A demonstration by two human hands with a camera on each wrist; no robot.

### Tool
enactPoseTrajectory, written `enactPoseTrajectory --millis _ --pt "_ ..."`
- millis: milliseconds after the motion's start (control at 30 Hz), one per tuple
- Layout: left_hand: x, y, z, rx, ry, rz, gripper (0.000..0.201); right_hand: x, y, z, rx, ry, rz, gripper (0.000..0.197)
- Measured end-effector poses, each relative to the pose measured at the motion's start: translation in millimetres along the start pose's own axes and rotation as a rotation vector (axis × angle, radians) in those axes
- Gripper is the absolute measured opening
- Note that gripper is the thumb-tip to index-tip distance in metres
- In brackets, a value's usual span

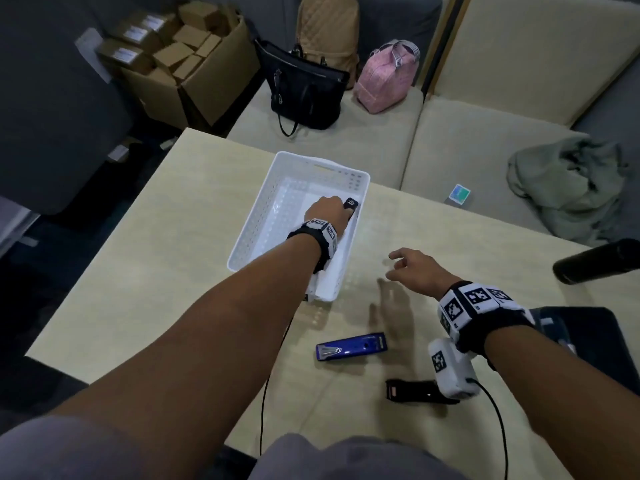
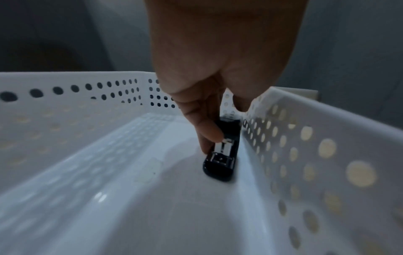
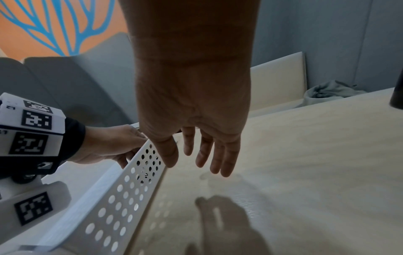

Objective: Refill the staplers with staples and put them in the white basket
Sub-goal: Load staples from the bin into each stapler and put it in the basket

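Observation:
My left hand (image 1: pixel 327 211) reaches into the white basket (image 1: pixel 263 206) and pinches a black stapler (image 1: pixel 350 205) against the basket's right wall. In the left wrist view the stapler (image 2: pixel 222 155) touches the basket floor (image 2: pixel 152 198), with my fingers (image 2: pixel 207 131) curled on it. My right hand (image 1: pixel 410 268) hovers above the table right of the basket, fingers relaxed and empty; in the right wrist view its fingers (image 3: pixel 205 151) hang loosely. A blue stapler (image 1: pixel 351 346) and another black stapler (image 1: pixel 412 391) lie on the table near me.
A black bottle (image 1: pixel 595 261) lies at the table's right edge. A small box (image 1: pixel 459 195) sits on the bench beyond the table, beside a green cloth (image 1: pixel 568 188). Bags (image 1: pixel 304 88) and a cardboard box (image 1: pixel 183 64) stand farther back.

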State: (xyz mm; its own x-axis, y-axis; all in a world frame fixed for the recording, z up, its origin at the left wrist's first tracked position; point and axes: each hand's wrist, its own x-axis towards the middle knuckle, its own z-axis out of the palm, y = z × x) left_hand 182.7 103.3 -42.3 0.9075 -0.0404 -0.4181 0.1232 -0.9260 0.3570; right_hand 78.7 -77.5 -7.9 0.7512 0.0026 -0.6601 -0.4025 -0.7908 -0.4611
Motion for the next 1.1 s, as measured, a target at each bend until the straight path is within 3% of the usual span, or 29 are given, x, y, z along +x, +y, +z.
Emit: enactPoseTrajectory --millis 167,267,400,467,533,633,700,800,900,1000,1100 --pt "-12 -2 4 -0.074 0.041 -0.023 0.037 -7 13 -3 -0.022 -0.045 -0.011 0.049" --pt "-34 6 1 -0.106 0.171 0.003 0.043 -20 17 -2 -0.104 -0.094 -0.047 0.049" --pt "-73 26 2 -0.12 0.394 0.236 0.034 -39 27 0 -0.221 -0.149 -0.087 0.051" --pt "-97 40 5 -0.062 0.417 0.412 0.029 -48 36 -1 -0.258 -0.145 -0.097 0.051" --pt "-122 54 12 0.01 0.289 0.553 0.027 -58 49 -3 -0.283 -0.132 -0.104 0.05" --pt "-156 65 43 0.25 -0.092 0.68 0.033 -73 77 -3 -0.336 -0.141 -0.08 0.049" --pt "-175 70 73 0.409 -0.265 0.715 0.038 -84 99 -4 -0.379 -0.14 -0.052 0.047" --pt "-201 78 116 0.532 -0.418 0.708 0.059 -98 133 -3 -0.39 -0.132 -0.025 0.043" --pt "-221 88 146 0.632 -0.467 0.716 0.065 -109 158 0 -0.366 -0.183 -0.04 0.04" --pt "-234 100 158 0.722 -0.417 0.764 0.041 -120 173 8 -0.369 -0.232 -0.079 0.038" --pt "-238 113 153 0.709 -0.385 0.793 0.031 -127 180 17 -0.38 -0.203 -0.146 0.024"
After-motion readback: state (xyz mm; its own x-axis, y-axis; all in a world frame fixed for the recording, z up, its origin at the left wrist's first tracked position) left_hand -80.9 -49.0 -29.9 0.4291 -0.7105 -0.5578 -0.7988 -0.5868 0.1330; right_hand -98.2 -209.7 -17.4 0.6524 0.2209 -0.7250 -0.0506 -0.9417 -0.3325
